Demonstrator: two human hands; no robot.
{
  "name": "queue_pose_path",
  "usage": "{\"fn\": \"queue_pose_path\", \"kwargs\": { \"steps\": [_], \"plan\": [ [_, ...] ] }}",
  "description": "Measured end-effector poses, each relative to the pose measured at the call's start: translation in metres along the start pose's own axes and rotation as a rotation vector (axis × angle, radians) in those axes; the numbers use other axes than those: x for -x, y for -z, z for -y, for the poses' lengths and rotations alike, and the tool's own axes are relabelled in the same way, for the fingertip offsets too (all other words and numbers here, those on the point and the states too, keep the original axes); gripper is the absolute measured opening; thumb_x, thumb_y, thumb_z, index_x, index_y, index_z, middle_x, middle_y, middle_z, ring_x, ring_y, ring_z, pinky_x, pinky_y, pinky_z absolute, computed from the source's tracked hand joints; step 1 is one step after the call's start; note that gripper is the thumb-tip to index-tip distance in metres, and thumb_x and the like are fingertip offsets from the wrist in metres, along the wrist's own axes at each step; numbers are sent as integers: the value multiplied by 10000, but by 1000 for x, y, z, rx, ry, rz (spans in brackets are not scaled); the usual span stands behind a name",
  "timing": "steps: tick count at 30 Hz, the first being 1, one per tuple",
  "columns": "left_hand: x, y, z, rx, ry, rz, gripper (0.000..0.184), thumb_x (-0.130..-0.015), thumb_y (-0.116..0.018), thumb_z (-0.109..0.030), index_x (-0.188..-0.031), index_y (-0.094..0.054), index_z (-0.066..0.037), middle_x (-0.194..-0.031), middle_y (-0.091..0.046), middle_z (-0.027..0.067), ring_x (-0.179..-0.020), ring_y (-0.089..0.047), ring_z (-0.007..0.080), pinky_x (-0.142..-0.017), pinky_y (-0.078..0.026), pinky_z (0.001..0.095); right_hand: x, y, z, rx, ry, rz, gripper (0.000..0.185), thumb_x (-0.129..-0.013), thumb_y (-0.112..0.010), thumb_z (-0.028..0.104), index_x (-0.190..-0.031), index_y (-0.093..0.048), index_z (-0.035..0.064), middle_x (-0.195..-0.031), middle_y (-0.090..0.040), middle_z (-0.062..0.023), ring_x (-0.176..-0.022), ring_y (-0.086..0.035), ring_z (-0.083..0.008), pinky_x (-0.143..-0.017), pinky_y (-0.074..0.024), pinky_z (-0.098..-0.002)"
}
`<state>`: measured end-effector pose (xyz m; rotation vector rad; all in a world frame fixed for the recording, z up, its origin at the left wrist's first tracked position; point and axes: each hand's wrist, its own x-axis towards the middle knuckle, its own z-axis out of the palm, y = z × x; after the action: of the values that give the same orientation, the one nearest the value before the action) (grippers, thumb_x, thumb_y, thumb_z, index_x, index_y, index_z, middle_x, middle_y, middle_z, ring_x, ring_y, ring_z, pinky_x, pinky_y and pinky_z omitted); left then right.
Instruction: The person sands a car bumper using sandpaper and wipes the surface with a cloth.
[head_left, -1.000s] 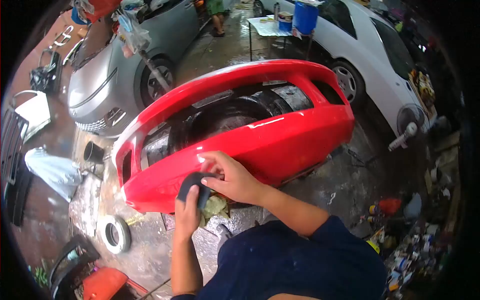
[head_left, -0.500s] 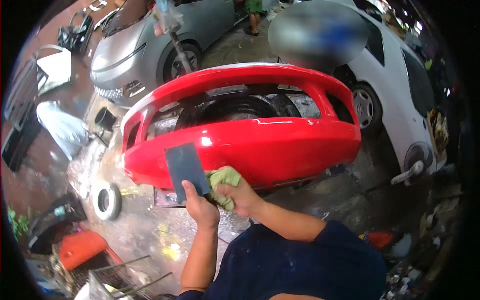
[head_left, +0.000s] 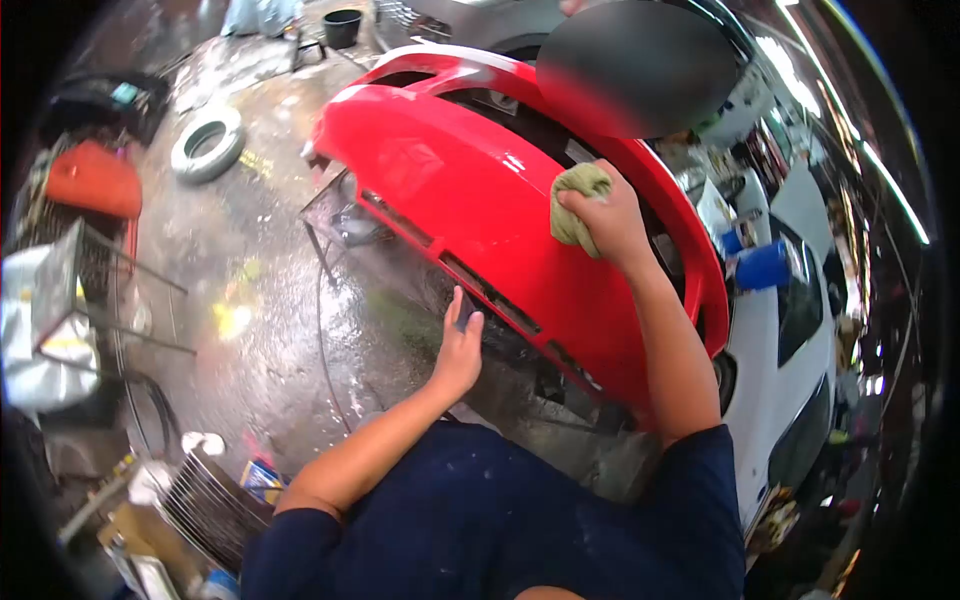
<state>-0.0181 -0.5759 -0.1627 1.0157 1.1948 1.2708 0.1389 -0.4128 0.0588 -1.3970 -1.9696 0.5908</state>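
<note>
A glossy red car bumper [head_left: 450,165] stretches diagonally across the middle, raised above the floor on a stand [head_left: 335,215]. My right hand [head_left: 615,225] is closed around a crumpled pale green cloth [head_left: 572,205] and holds it against the bumper's face. Below the bumper's lower edge, my left hand [head_left: 458,355] is held up with the thumb and fingers around a dark grey sandpaper sheet [head_left: 464,316]. Only a narrow dark part of that sheet shows, nearly edge-on against the dark background.
A tyre [head_left: 208,146] lies on the wet floor at upper left, with a black bucket [head_left: 342,28] beyond. An orange-red panel [head_left: 95,180] and a metal frame [head_left: 75,285] stand left. A white car [head_left: 790,390] is on the right. A hose [head_left: 325,360] crosses the floor.
My view has turned, so the bumper now slants. My right hand has moved the cloth away from the sheet and onto the bumper. My left hand has lowered the sheet away from the bumper.
</note>
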Motion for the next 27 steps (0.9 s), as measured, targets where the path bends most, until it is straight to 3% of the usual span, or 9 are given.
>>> {"fn": "queue_pose_path", "kwargs": {
  "steps": [4, 7, 8, 11, 12, 15, 19, 25, 27],
  "plan": [
    [-34, -58, 10, -184, -231, -242, 719, -1101, -447, -326, -1598, -145, 98, -1661, -169, 325, -1565, -161, 428, -1272, -167, 434, -29, 3, -9, 228, 177, 43, 418, -835, -825, 297, -1108, -640, 40, -998, -708, -191, -923, -696, -360, -825, -534, -397],
    [-57, -107, 11, -251, -228, -353, 750, -1096, -453, -333, -1601, -102, 97, -1677, -88, 327, -1576, -83, 441, -1283, -117, 463, -40, 9, -44, 281, 416, 91, 425, -861, -817, 303, -1134, -624, 40, -1036, -706, -177, -948, -699, -321, -848, -530, -406],
    [-53, -130, 16, -287, -236, -384, 755, -1098, -449, -336, -1604, -88, 92, -1682, -58, 323, -1579, -55, 441, -1285, -99, 477, -38, 7, -55, 105, 263, 154, 425, -885, -808, 306, -1146, -610, 34, -1064, -702, -167, -979, -695, -285, -879, -524, -402],
    [-4, -198, 39, -343, -342, -338, 760, -1108, -412, -345, -1617, -25, 67, -1692, 27, 308, -1582, 19, 443, -1281, -51, 529, -43, -6, -99, -17, 303, -31, 427, -893, -803, 309, -1145, -607, 27, -1047, -703, -150, -986, -691, -261, -902, -519, -388],
    [13, -211, 40, -304, -289, -278, 749, -1114, -385, -346, -1622, -4, 52, -1695, 47, 300, -1585, 35, 435, -1278, -38, 543, -38, -4, -91, -28, 294, -6, 446, -887, -808, 316, -1151, -602, 23, -1050, -706, -153, -992, -692, -269, -909, -517, -383],
    [-17, -198, 44, -337, -318, -449, 746, -1114, -381, -361, -1625, -21, 47, -1698, 45, 292, -1586, 28, 430, -1279, -39, 536, -40, -4, -96, -60, 302, 14, 456, -886, -807, 319, -1150, -599, 12, -1052, -710, -161, -998, -693, -267, -907, -518, -383],
    [-116, -128, 57, -300, -237, -752, 702, -1109, -384, -371, -1605, -166, 75, -1689, -57, 307, -1587, -56, 414, -1287, -60, 513, -36, -2, -93, -53, 303, 3, 444, -886, -805, 319, -1130, -608, 4, -1052, -712, -171, -997, -695, -267, -903, -520, -384],
    [-41, -183, 56, -244, -181, -554, 756, -1103, -399, -383, -1614, -87, 79, -1698, -17, 297, -1595, -8, 397, -1281, -41, 512, -34, 2, -94, -34, 377, -11, 433, -895, -794, 327, -1112, -609, 1, -1052, -710, -179, -993, -697, -293, -901, -518, -390],
    [-57, -168, 58, -325, -186, -586, 742, -1103, -383, -397, -1610, -129, 81, -1694, -50, 302, -1593, -35, 400, -1281, -45, 524, -32, 2, -94, -61, 382, 7, 444, -894, -797, 334, -1118, -608, 1, -1055, -710, -181, -995, -697, -295, -903, -518, -392]
  ]
}}
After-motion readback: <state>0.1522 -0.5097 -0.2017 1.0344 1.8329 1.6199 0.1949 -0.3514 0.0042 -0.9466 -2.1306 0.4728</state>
